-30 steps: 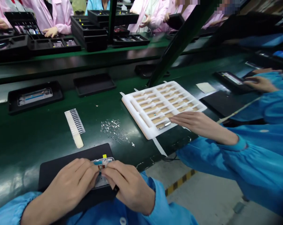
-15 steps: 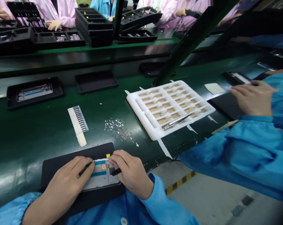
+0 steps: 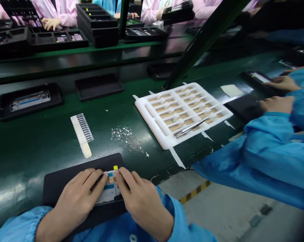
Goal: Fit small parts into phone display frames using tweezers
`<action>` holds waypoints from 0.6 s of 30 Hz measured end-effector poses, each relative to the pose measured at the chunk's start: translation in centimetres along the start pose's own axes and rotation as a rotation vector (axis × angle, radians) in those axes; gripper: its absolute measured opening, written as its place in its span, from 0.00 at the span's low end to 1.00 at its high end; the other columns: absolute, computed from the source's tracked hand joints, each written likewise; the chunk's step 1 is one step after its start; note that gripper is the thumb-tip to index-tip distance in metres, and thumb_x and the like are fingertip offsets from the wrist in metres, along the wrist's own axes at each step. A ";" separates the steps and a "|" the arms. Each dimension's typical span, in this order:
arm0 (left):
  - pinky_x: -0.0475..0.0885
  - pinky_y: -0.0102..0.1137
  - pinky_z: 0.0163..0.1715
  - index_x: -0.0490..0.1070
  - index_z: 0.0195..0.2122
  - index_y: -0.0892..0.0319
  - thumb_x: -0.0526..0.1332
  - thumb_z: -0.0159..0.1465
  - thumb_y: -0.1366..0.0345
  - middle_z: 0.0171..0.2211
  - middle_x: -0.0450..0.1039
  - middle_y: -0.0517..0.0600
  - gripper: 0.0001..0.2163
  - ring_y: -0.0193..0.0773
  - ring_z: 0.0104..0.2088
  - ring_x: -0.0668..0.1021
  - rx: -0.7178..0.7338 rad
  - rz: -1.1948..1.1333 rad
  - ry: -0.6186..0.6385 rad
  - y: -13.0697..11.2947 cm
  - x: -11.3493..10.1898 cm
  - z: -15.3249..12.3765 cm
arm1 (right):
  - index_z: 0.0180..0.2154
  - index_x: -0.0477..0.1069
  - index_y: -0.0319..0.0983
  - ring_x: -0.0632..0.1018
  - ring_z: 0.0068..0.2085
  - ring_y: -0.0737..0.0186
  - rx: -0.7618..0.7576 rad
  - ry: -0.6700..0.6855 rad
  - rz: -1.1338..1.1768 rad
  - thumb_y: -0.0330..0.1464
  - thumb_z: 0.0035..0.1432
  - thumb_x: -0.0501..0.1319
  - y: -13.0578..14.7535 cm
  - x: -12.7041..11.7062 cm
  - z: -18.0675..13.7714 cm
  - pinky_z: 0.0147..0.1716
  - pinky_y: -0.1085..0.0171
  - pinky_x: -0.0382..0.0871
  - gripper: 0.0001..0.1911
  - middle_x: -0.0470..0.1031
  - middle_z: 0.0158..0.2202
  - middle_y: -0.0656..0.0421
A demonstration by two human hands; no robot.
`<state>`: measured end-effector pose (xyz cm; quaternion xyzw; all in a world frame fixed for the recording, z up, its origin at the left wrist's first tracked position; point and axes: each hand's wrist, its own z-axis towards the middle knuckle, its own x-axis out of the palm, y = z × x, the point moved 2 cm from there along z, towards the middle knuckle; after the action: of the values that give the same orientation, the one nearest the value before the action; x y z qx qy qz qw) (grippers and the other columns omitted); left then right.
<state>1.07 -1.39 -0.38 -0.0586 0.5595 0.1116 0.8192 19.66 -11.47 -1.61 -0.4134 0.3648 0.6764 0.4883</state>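
Observation:
Low in the head view, a phone frame with a blue stripe and a small orange part lies on a black mat. My left hand rests on its left side, fingers curled, with a thin dark tool between them. From the right, my right hand presses its fingertips together on the frame's top edge. A small yellow tab sits just above the frame.
Several tiny silver parts and a barcode strip lie on the green belt. Tweezers rest on a white foam tray. A co-worker's blue sleeve and hand are at right. Black trays sit farther back.
My hands have closed in over the phone frame again. The co-worker's hand left the white tray, leaving the tweezers on it, and drew back to the right.

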 end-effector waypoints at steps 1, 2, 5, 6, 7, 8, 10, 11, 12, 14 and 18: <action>0.80 0.40 0.46 0.78 0.54 0.64 0.49 0.76 0.74 0.46 0.82 0.57 0.17 0.47 0.45 0.82 0.001 0.001 -0.001 0.0 0.0 0.0 | 0.56 0.77 0.27 0.77 0.35 0.52 0.016 0.011 -0.003 0.24 0.70 0.52 0.3 0.0 -0.2 0.23 0.56 0.71 0.20 0.82 0.51 0.41; 0.80 0.40 0.45 0.78 0.54 0.64 0.49 0.76 0.74 0.46 0.82 0.57 0.17 0.47 0.45 0.82 0.002 0.000 -0.003 0.0 0.1 0.0 | 0.57 0.77 0.26 0.78 0.35 0.52 0.032 0.019 0.012 0.24 0.70 0.53 0.4 0.0 -0.4 0.23 0.56 0.71 0.20 0.81 0.52 0.40; 0.80 0.40 0.45 0.78 0.55 0.63 0.50 0.76 0.74 0.47 0.81 0.58 0.17 0.47 0.46 0.81 -0.009 -0.006 0.000 0.2 0.0 -0.1 | 0.56 0.77 0.30 0.83 0.40 0.53 0.085 -0.052 0.183 0.25 0.71 0.55 -0.4 0.6 -0.8 0.29 0.59 0.78 0.17 0.82 0.50 0.44; 0.80 0.41 0.45 0.77 0.55 0.63 0.51 0.76 0.74 0.47 0.81 0.58 0.16 0.47 0.46 0.81 -0.020 -0.017 0.006 0.3 -0.1 -0.1 | 0.54 0.78 0.32 0.83 0.41 0.54 0.113 -0.126 0.253 0.25 0.71 0.57 -1.0 0.9 -0.9 0.32 0.60 0.80 0.15 0.82 0.48 0.46; 0.80 0.41 0.46 0.77 0.55 0.62 0.52 0.76 0.72 0.48 0.81 0.58 0.15 0.47 0.47 0.81 -0.037 -0.034 0.021 0.3 -0.2 -0.1 | 0.52 0.78 0.34 0.84 0.42 0.55 0.142 -0.222 0.309 0.25 0.71 0.59 -1.6 1.2 -1.0 0.34 0.61 0.81 0.13 0.82 0.46 0.48; 0.80 0.43 0.48 0.77 0.55 0.62 0.53 0.77 0.69 0.49 0.81 0.58 0.14 0.48 0.47 0.82 -0.056 -0.056 0.049 0.3 -0.4 -0.2 | 0.50 0.79 0.35 0.84 0.41 0.57 0.171 -0.325 0.345 0.24 0.69 0.61 -2.3 1.5 -1.2 0.35 0.62 0.81 0.11 0.82 0.43 0.49; 0.80 0.47 0.49 0.76 0.56 0.60 0.55 0.78 0.56 0.53 0.80 0.59 0.16 0.51 0.50 0.82 -0.089 -0.103 0.124 0.3 -0.7 -0.5 | 0.45 0.79 0.37 0.83 0.36 0.59 0.207 -0.483 0.363 0.22 0.66 0.64 -3.2 2.0 -1.6 0.33 0.62 0.79 0.08 0.82 0.38 0.52; 0.80 0.48 0.48 0.75 0.57 0.58 0.55 0.77 0.50 0.55 0.79 0.60 0.19 0.53 0.51 0.82 -0.101 -0.120 0.162 0.2 -0.9 -0.6 | 0.44 0.79 0.37 0.82 0.33 0.60 0.204 -0.525 0.356 0.22 0.65 0.65 -3.5 2.3 -1.8 0.30 0.62 0.78 0.08 0.82 0.37 0.53; 0.80 0.49 0.48 0.75 0.57 0.57 0.55 0.76 0.47 0.57 0.79 0.59 0.21 0.53 0.52 0.82 -0.107 -0.133 0.191 0.2 -1.1 -0.8 | 0.43 0.79 0.38 0.81 0.32 0.60 0.189 -0.554 0.351 0.22 0.64 0.66 -3.6 2.5 -2.1 0.29 0.62 0.76 0.08 0.82 0.35 0.53; 0.80 0.47 0.48 0.74 0.55 0.54 0.58 0.75 0.48 0.57 0.79 0.57 0.18 0.52 0.52 0.82 -0.111 -0.166 0.216 0.4 -1.4 -1.0 | 0.43 0.80 0.39 0.79 0.30 0.61 0.160 -0.587 0.344 0.24 0.64 0.66 -3.5 2.8 -2.7 0.27 0.62 0.75 0.07 0.82 0.35 0.54; 0.79 0.42 0.47 0.73 0.47 0.53 0.64 0.68 0.54 0.56 0.79 0.55 0.11 0.51 0.53 0.81 -0.174 -0.225 0.231 4.1 -2.3 0.8 | 0.43 0.80 0.40 0.79 0.30 0.61 0.144 -0.629 0.356 0.28 0.66 0.66 -3.1 3.1 -3.7 0.28 0.61 0.74 0.06 0.82 0.35 0.56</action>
<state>-0.02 2.53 2.12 -0.2038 0.6279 0.0600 0.7487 22.79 -12.86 -6.12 -0.0799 0.3095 0.8176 0.4789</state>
